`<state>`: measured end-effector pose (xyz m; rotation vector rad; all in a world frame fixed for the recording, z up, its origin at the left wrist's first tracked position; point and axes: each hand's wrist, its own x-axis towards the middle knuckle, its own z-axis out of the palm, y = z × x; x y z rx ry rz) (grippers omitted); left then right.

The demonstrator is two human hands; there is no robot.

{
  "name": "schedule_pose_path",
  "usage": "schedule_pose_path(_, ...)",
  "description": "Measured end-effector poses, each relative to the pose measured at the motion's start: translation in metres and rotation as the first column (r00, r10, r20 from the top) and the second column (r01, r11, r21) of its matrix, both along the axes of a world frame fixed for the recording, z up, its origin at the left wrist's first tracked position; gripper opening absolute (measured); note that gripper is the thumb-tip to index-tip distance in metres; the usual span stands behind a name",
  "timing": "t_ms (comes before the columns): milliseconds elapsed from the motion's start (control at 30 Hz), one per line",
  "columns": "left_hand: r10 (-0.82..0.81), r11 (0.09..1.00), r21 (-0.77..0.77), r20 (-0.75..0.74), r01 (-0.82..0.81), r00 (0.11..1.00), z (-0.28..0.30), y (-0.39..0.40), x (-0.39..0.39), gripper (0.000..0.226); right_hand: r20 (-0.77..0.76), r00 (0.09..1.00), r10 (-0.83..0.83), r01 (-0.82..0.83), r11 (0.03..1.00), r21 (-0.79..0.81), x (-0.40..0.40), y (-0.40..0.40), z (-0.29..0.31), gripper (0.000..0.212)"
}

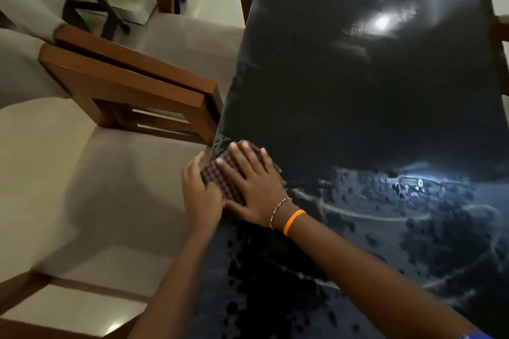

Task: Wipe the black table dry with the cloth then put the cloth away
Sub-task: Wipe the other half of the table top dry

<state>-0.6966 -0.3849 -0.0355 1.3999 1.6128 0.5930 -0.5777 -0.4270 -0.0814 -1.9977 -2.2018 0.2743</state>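
- Two wooden chairs (129, 82) with pale cushions stand beside the table's left edge.
- Your left hand (199, 190) sits at that edge, fingers straight, touching the cloth's left side.
- The cloth (220, 173), dark and checked, lies folded on the table's left edge.
- Your right hand (249, 181) presses flat on the cloth, fingers spread; an orange band (294, 221) circles its wrist.
- The table (371, 91) shows droplets and wipe streaks near you.
- No writing is readable anywhere.

table (371, 91): glossy black, wet-streaked | cloth (220, 176): textured waffle weave | chairs (124, 85): polished wood
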Motion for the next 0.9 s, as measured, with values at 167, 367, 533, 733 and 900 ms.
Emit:
schedule_pose_path(167,0.023,0.999,-0.023,0.049,-0.022,0.999,-0.008,0.019,-0.006,0.056,0.121,0.96,0.251,-0.253,0.967,-0.001,0.019,0.042,-0.003,0.081)
schedule_pose_path(367,-0.082,0.996,0.043,0.015,0.081,0.997,-0.012,0.038,-0.001,0.053,0.158,0.987,0.012,-0.005,0.999,-0.049,0.06,0.144,0.001,0.082)
schedule_pose_path(533,-0.191,0.975,0.115,-0.014,0.192,0.981,-0.02,0.034,0.001,0.054,0.276,0.931,-0.24,0.264,0.963,-0.053,0.092,0.212,0.009,0.082)
schedule_pose_path(733,-0.272,0.945,0.168,-0.077,0.281,0.959,-0.025,0.025,0.003,0.059,0.058,0.93,-0.363,0.366,0.929,-0.047,0.073,0.223,0.003,0.071)
schedule_pose_path(900,-0.379,0.886,0.221,-0.165,0.408,0.911,-0.022,0.019,0.007,0.057,-0.003,0.922,-0.387,0.387,0.921,-0.037,0.099,0.201,0.006,0.056)
